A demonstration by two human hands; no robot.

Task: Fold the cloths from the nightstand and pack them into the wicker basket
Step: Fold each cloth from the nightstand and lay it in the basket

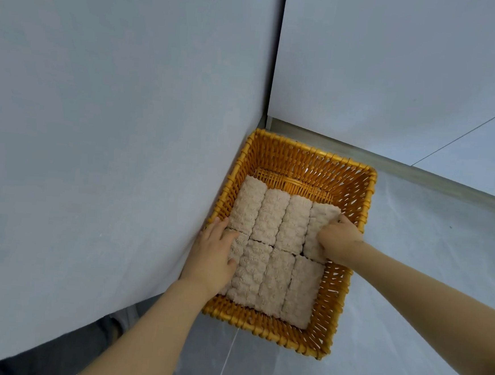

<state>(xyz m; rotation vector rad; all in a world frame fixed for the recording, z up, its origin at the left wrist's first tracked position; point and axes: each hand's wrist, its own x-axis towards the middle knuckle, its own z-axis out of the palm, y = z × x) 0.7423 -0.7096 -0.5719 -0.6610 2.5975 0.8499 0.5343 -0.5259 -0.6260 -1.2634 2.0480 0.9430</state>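
Note:
An orange wicker basket (345, 286) stands on the floor against a pale panel. Several folded beige fluffy cloths (270, 215) lie in it in two rows, side by side. My left hand (213, 254) rests with straight fingers on the near-left cloth (239, 246), at the basket's left wall. My right hand (338, 239) is inside the basket at its right wall, fingers curled round the far-right cloth (320, 219), which sits slightly tilted. The far strip of the basket's bottom is bare wicker.
A tall pale grey panel (110, 147) rises directly left of the basket. A second pale wall (398, 66) with a grey skirting runs behind it. Grey tiled floor (426, 275) lies to the right and in front.

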